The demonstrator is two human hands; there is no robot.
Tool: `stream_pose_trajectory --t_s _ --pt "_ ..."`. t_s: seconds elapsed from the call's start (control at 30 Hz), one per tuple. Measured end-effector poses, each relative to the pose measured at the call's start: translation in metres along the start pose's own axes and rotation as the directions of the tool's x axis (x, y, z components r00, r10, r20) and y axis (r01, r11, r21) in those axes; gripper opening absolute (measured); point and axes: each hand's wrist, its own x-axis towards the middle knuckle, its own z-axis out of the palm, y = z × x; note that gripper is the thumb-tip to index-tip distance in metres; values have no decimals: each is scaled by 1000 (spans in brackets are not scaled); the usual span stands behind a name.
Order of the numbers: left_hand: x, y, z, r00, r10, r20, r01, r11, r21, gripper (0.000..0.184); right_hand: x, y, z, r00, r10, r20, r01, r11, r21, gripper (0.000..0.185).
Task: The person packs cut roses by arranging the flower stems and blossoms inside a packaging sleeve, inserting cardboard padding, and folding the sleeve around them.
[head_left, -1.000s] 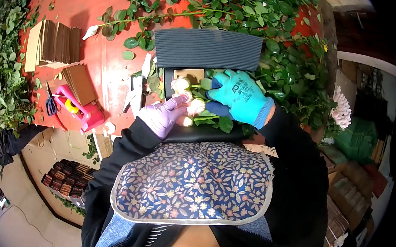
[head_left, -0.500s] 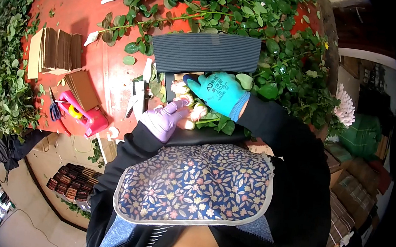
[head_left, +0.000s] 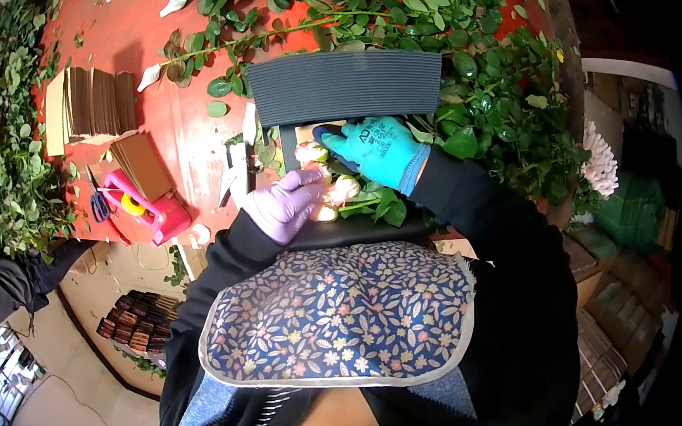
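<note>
Several pale pink roses (head_left: pixel 346 189) lie in a small group in front of me, with their heads to the left and their leaves (head_left: pixel 392 212) to the right. My left hand (head_left: pixel 285 203), in a lilac glove, is closed with its curled fingers against the rose heads. Just above the roses, my right hand (head_left: pixel 376 152), in a turquoise glove with dark blue fingertips, is bent over a piece of brown cardboard (head_left: pixel 306 135). What its fingers grip is hidden. A dark grey ribbed sheet (head_left: pixel 346 89) stands beyond my right hand.
Leafy stems (head_left: pixel 502 105) cover the table's far and right sides. To the left are a stack of brown cardboard pieces (head_left: pixel 94 108), a pink tape dispenser (head_left: pixel 159 215) and scissors (head_left: pixel 99 203). Another person's sleeve (head_left: pixel 0 294) shows at the far left.
The view has shifted slightly. My left fingers have drawn together a little at the rose heads. My right hand stays by the cardboard, moved slightly, with more cardboard showing beside it.
</note>
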Motion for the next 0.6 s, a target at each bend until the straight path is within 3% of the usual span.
stream_pose_trajectory --t_s 0.07,0.13,0.27,0.33,0.4,0.43,0.53,0.6 --pt "7 -5 -1 1000 0 -19 -2 996 -90 34 1 1 2 1000 -1 18 1 1000 -9 40" --pt "14 -7 -2 996 -6 -93 3 999 -34 42 0 0 3 1000 -5 -19 4 999 -33 42" --pt "15 -9 9 994 -83 -74 88 994 66 41 0 -2 -8 998 -19 -61 18 1000 -13 40" --pt "17 -5 4 994 -94 -53 98 993 68 40 -3 -3 -24 999 29 32 -31 999 44 36" --pt "15 -6 4 994 -103 -20 105 992 74 38 -10 -2 -44 999 1 -43 3 994 105 33" --pt "16 -4 3 994 -114 -6 114 990 81 38 -18 -3 -58 996 -83 -21 83 996 42 29" --pt "16 -4 2 994 -111 -8 112 990 86 37 -30 -11 -51 977 -50 209 46 999 26 23" --pt "16 -5 3 996 -90 -25 91 992 88 36 -36 -16 -41 984 -48 173 64 994 -87 19"
